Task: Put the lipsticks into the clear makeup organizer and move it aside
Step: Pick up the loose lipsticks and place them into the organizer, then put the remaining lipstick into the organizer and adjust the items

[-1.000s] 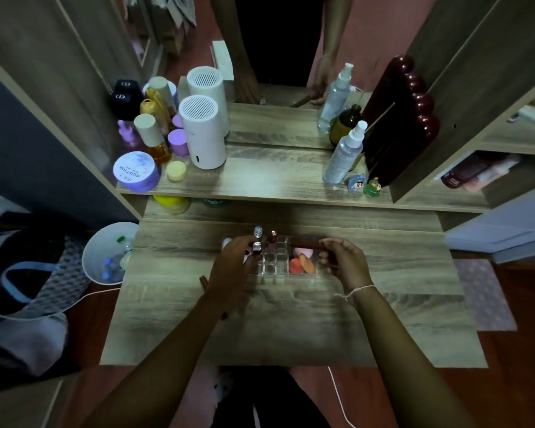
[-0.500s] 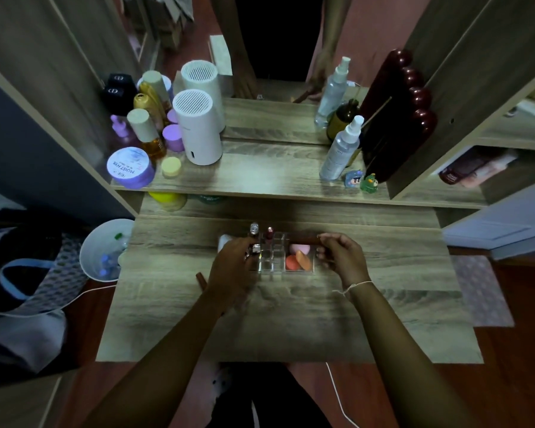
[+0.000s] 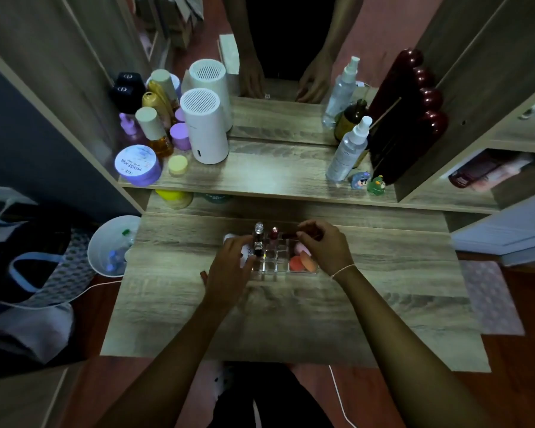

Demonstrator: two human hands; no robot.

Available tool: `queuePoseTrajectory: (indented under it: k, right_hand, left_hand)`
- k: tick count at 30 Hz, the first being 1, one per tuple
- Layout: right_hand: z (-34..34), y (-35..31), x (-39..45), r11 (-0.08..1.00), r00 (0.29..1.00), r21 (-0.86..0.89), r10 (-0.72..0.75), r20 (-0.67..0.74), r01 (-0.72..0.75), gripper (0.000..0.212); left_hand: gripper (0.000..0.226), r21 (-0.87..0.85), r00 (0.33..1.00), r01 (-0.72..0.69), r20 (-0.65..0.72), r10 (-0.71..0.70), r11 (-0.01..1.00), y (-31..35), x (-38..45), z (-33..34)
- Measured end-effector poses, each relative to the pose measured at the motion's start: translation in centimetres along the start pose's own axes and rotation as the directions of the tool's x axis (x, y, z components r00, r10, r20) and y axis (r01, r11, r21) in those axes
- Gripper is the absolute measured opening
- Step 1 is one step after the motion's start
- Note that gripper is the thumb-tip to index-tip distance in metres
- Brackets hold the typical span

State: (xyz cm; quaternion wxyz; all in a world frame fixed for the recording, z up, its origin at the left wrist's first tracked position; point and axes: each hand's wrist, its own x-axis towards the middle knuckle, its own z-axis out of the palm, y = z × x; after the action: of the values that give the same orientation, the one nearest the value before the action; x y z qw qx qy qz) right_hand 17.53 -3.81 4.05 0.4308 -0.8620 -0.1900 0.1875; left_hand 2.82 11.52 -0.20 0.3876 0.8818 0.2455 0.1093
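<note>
The left hand (image 3: 229, 267) rests at the clear makeup organizer's (image 3: 278, 261) 9 o'clock edge, fingers spread loosely against its side; whether they grip the wall I cannot tell. The right hand (image 3: 325, 245) sits at the organizer's 2 o'clock corner, its fingers pinched around a dark red lipstick (image 3: 303, 234) held lying sideways just above the back row of cells. The organizer lies between the two hands on the wooden table (image 3: 383, 304), a little beyond the table's middle, toward 12 o'clock from the person. In its far left cells stand a silver-capped tube (image 3: 258, 239) and, to its 3 o'clock, a red-capped lipstick (image 3: 274, 234), both upright. The right compartment holds pink and orange makeup sponges (image 3: 303, 261). Farther out at 12 o'clock a raised shelf (image 3: 275, 177) carries a white cylindrical device (image 3: 204, 128) at its 10 o'clock end and a clear spray bottle (image 3: 349, 149) at 2 o'clock, with a mirror (image 3: 284, 41) behind
</note>
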Motion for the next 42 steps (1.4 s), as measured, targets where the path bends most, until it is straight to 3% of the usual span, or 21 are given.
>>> queuePoseTrajectory:
  k: [5, 8, 11, 20, 27, 35, 42]
  right_hand:
    - [0.2, -0.2, 0.1, 0.986, 0.995, -0.146, -0.072, 0.074, 0.082, 0.022]
    - [0.1, 0.1, 0.2, 0.979, 0.996, -0.188, -0.07, 0.054, 0.079, 0.023]
    - [1.8, -0.6, 1.0, 0.975, 0.988, -0.194, -0.082, 0.13, 0.106, 0.022]
    - [1.7, 0.6, 1.3, 0.979, 0.995, -0.192, -0.048, 0.087, 0.064, 0.024]
    - [1.6, 0.6, 0.9, 0.984, 0.997, -0.17, -0.043, 0.057, 0.052, 0.031]
    - [1.1, 0.4, 0.0, 0.99, 1.0, -0.142, -0.014, 0.004, 0.015, 0.04]
    - [0.6, 0.9, -2.3, 0.996, 0.991, -0.092, -0.033, -0.133, 0.021, 0.035]
  left_hand:
    - [0.038, -0.01, 0.994, 0.081, -0.073, -0.081, 0.997, -0.2, -0.9, -0.6]
    - [0.039, -0.001, 0.995, 0.069, -0.074, -0.069, 0.998, -1.0, -1.4, -1.3]
    - [0.038, -0.004, 0.981, 0.119, -0.151, -0.118, 0.993, -3.0, -2.7, -2.7]
    - [0.038, 0.058, 0.972, 0.186, -0.157, -0.175, 0.981, -4.7, -3.1, -2.6]
    - [0.044, 0.007, 0.922, 0.344, -0.192, -0.337, 0.939, -5.2, -3.4, -2.2]
    - [0.059, 0.005, 0.857, 0.503, -0.134, -0.498, 0.864, -5.5, -3.5, -1.5]
    - [0.056, 0.008, 0.856, 0.511, -0.092, -0.509, 0.859, -5.5, -3.5, -0.8]
